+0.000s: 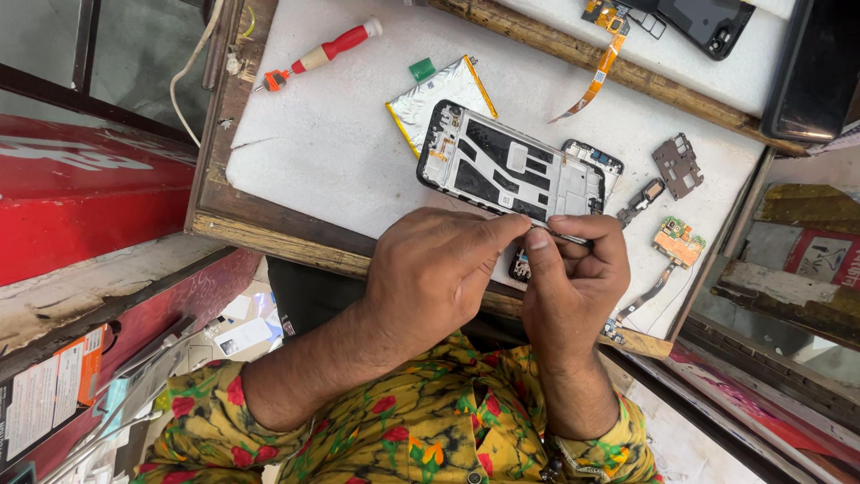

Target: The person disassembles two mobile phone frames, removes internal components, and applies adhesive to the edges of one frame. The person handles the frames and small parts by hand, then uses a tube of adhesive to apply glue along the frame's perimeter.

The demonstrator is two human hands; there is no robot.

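Two hands over white mat [331, 152]. Phone frame [515, 170] lies open-side up mid-mat, touching both hands. Left hand [434, 273] steadies its near edge; keep it flat. Right hand [573, 278] pinches thin metal tool [566, 237]; best kept shallow. Small dark part [519, 266] between the hands mostly hidden; tool tip unclear.

Two hands [430, 278] at work — one open phone frame [511, 166], one silver battery [439, 99], one red-handled screwdriver [318, 56], two small circuit boards [677, 164] — one dark tablet [817, 67].
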